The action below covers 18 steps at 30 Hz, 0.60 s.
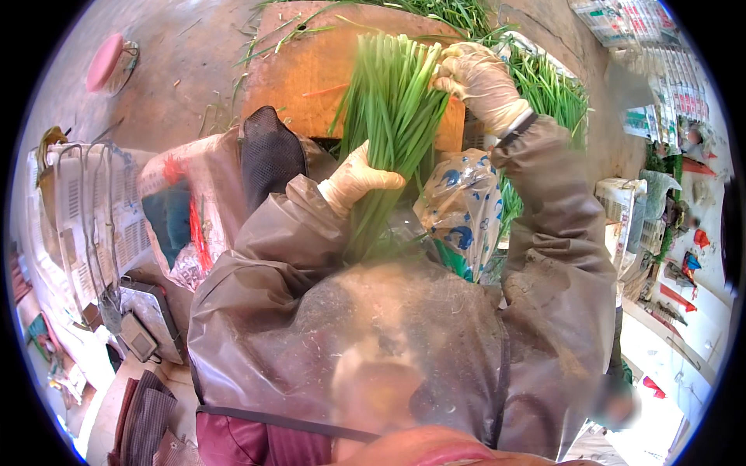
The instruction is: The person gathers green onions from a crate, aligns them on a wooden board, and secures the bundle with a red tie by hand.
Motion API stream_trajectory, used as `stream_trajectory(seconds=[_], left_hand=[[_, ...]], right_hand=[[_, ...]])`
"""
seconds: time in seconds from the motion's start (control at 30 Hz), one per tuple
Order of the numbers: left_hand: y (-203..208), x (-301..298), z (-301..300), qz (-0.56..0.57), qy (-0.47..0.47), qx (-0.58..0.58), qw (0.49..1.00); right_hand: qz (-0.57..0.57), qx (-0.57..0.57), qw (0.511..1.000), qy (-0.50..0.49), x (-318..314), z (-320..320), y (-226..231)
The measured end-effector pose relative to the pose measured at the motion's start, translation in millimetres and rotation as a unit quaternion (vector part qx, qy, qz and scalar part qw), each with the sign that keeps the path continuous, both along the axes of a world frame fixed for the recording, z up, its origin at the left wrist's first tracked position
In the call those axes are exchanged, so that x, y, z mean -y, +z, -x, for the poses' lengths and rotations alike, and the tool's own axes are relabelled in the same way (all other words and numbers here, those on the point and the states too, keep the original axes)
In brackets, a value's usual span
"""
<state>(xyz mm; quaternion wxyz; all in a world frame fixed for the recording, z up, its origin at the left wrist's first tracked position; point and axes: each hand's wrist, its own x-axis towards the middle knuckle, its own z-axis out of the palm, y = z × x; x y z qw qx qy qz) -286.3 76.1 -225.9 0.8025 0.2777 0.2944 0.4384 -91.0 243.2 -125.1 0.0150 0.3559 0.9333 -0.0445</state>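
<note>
A thick bunch of long green chives [396,116] stands slanted in front of my chest, pale stalk ends up and leafy ends down. My left hand [361,182], in a thin whitish glove, is closed around its lower part with the thumb across the front. At the top right of the bunch, my right hand [478,81], gloved alike, has its fingers curled in against the pale stalk ends. The fingertips pinch at stalks there. Behind the bunch lies an orange-brown wooden board [299,66], partly hidden by it.
More chives fill a white crate [552,93] at the right, and loose ones lie at the board's far edge. A clear bag with blue print [462,202] sits near my right forearm. At left are a pink sack [214,167], white crates [85,210] and a pink stool [106,64].
</note>
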Motion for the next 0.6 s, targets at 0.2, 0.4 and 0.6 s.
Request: stream_trajectory(seconds=[0.2,0.4,0.6], left_hand=[[4,7,6,0.008,0.002,-0.009,1.000],[4,5,3,-0.010,-0.015,-0.036,0.999],[11,9,4,-0.032,-0.043,0.017,0.998]], right_hand=[[-0.368,-0.014,0.928,-0.062,-44,-38,-2],[0.163,-0.196,0.935,-0.247,-63,-58,-22],[0.047,-0.131,0.944,-0.300,-59,-68,4]])
